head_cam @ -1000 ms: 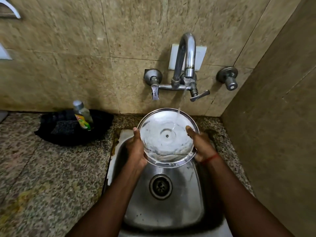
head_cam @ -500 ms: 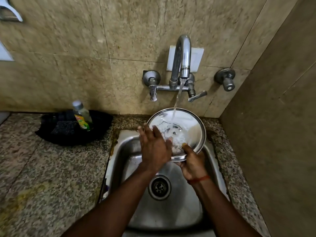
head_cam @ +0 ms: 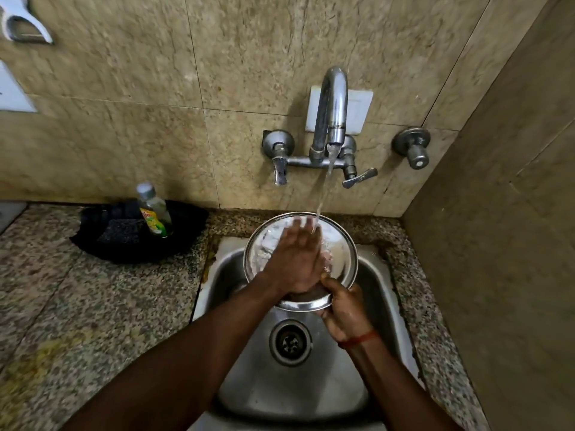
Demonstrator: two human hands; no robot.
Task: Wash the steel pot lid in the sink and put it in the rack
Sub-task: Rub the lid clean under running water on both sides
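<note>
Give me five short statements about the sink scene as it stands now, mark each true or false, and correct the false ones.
1. Water runs from the tap onto the steel pot lid. True.
2. The left hand lies flat on the lid's face. True.
3. The right hand grips the lid's far rim, next to the wall. False: it grips the near, lower rim.
4. The lid rests on the floor of the sink, covering the drain. False: it is held up above the basin, and the drain is uncovered.
5. The soap bottle stands inside the sink. False: it stands in a black tray on the counter, left of the sink.
</note>
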